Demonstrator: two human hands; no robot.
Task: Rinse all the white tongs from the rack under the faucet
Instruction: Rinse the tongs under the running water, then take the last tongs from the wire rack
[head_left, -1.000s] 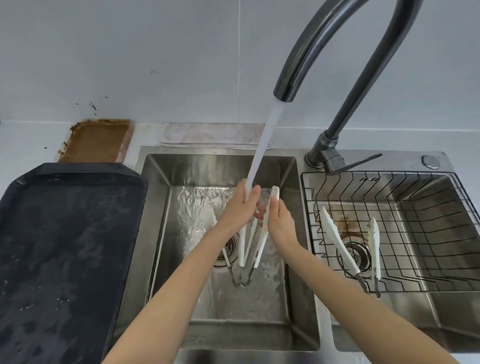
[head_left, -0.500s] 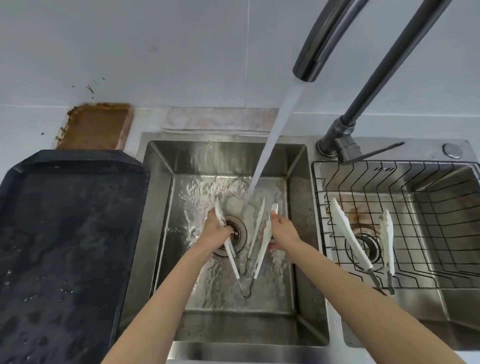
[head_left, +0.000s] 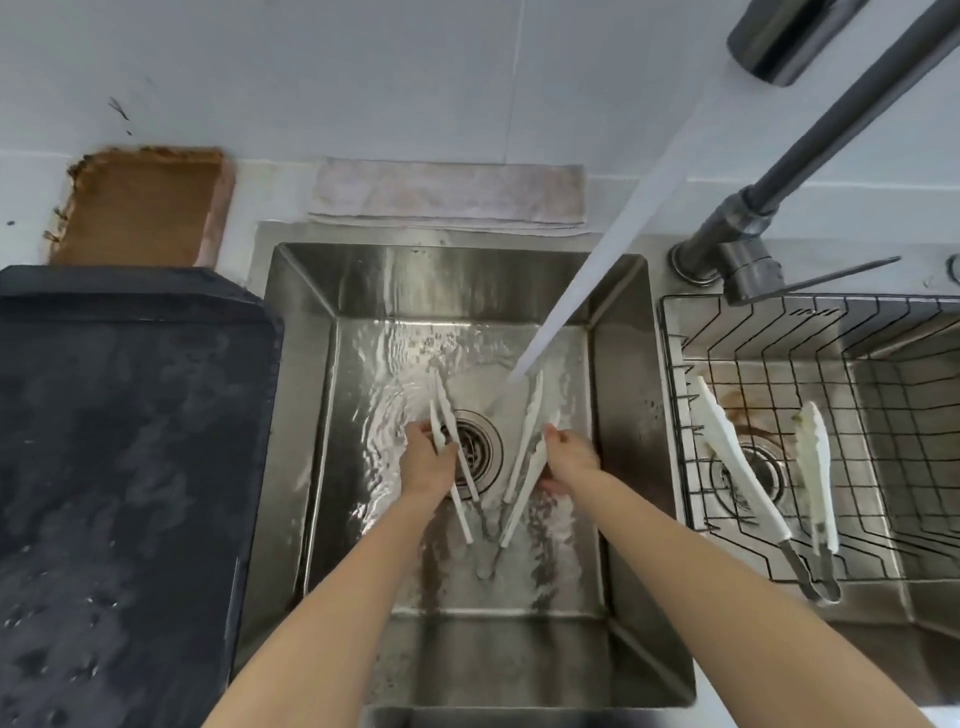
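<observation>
Left hand clasping one white arm of tongs, right hand clasping the other, spread in a V low in the sink. Water stream landing between the arms. Second tongs lying in the rack, well apart.

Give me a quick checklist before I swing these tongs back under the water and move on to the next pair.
1. Water running from the faucet: ok.
2. Stream hitting a tong: cannot tell; it lands near the right pair's tips.
3. Left hand gripping left tongs: ok.
4. Right hand gripping right tongs: ok.
5. Rack emptied: not ok; two rack tongs remain.
6. Drain clear: ok, no pooling visible.
</observation>
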